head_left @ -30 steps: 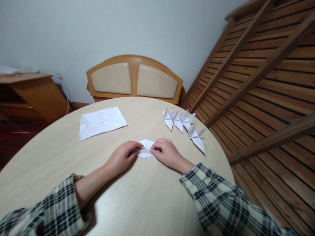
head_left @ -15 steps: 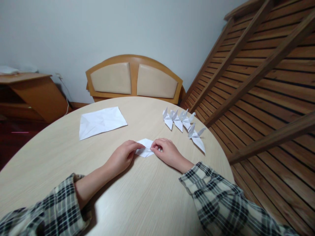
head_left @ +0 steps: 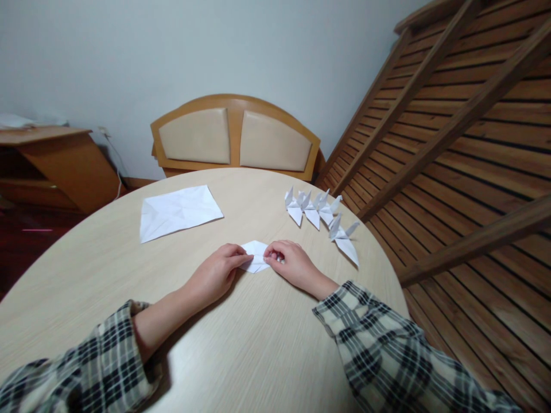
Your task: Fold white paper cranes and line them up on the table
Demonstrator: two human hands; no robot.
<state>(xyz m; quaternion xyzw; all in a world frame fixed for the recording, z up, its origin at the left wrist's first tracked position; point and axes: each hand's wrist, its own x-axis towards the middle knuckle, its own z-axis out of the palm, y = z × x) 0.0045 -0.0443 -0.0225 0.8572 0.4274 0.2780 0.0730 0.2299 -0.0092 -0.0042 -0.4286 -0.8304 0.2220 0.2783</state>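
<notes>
A small piece of folded white paper [head_left: 255, 250] lies on the round table between my hands. My left hand [head_left: 219, 268] has closed fingers at its left end, with the thumb and index fingertip resting on it. Pinched at the right end is my right hand [head_left: 293, 264], its thumb and index finger together on the paper. The fingertips cover both ends of the paper, so the folds there are hidden. Several white paper cranes [head_left: 343, 243] stand to the right, beyond my right hand.
A larger creased white sheet [head_left: 181, 212] lies at the left back of the pale round table [head_left: 258, 350]. Behind the table is a padded wooden headboard [head_left: 235, 135]. Wooden slats [head_left: 465, 143] lean along the right side, and a wooden desk [head_left: 55, 166] stands at the left.
My left thumb and index finger have shifted slightly further right over the folded paper. My right hand holds nearly the same place, and the cranes and sheet stay put.
</notes>
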